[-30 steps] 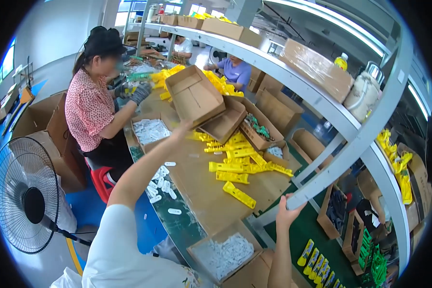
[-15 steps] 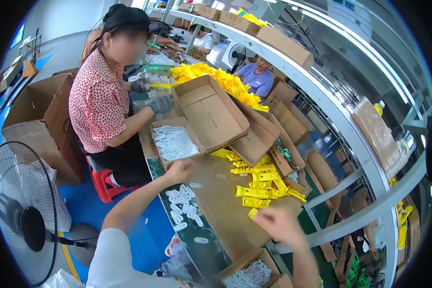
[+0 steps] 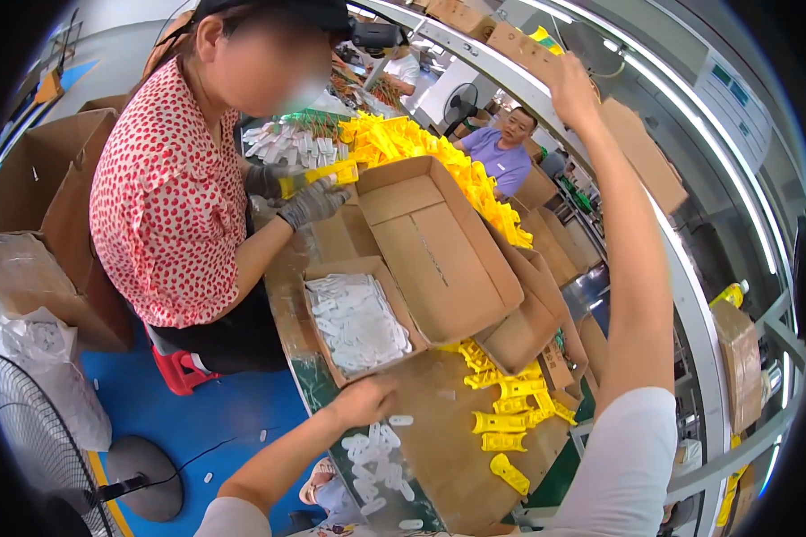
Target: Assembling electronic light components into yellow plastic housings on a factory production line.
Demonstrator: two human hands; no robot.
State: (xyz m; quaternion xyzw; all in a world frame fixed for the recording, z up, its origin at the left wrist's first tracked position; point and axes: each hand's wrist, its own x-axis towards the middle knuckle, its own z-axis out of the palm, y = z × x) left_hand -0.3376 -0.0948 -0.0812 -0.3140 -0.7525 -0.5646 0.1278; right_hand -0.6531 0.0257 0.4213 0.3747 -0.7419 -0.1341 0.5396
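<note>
My right hand (image 3: 573, 88) is raised at the overhead shelf, in front of a cardboard box (image 3: 521, 52) and beside a yellow plastic piece (image 3: 544, 39); its fingertips are partly hidden. Low over the table, my left hand (image 3: 367, 400) is closed, and what it may hold is hidden. Beside it lie loose white oval plastic pieces (image 3: 373, 465). Just beyond is a cardboard tray (image 3: 324, 347) filled with white plastic pieces (image 3: 358, 318). Several yellow plastic holders (image 3: 510, 421) lie to the right on the table, a single one (image 3: 509, 474) nearest me.
A co-worker's gloved hands (image 3: 315, 201) hold a yellow piece at the left. A large shallow carton (image 3: 439, 259) stands mid-table before a yellow heap (image 3: 421, 157). The metal shelf frame (image 3: 690, 295) runs along the right. A floor fan (image 3: 40, 438) stands at lower left.
My right hand has gone from low over the table up to the shelf. The yellow piece it held appears to lie on the table. My left hand stays near the white pieces.
</note>
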